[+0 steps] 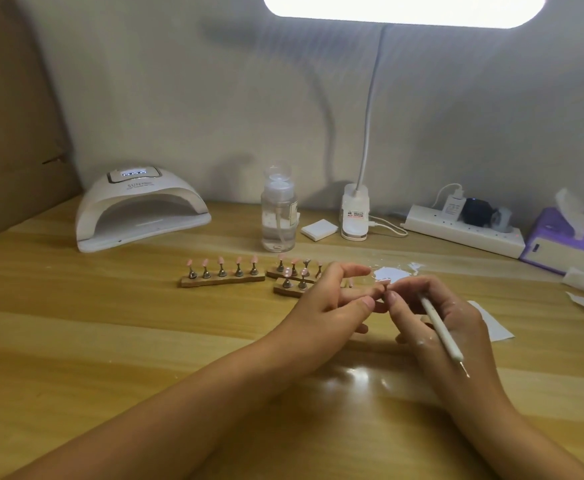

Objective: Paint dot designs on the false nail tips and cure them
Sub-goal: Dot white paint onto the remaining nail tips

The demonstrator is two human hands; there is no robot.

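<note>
Centre right of frame: left hand (332, 301) and right hand (437, 311) meet fingertip to fingertip, both pinching one mounted nail tip (384, 282). The right hand also keeps the dotting pen (439, 327) tucked in its fingers, with the metal point aimed lower right, away from the work. Risk: the fingers crowd the tip, so wet paint could smear or the mount could slip to the table (145, 341). A stray hand could also topple the other nail tips (221, 263) on their strips, well short of the curing lamp (138, 206) at upper left.
</note>
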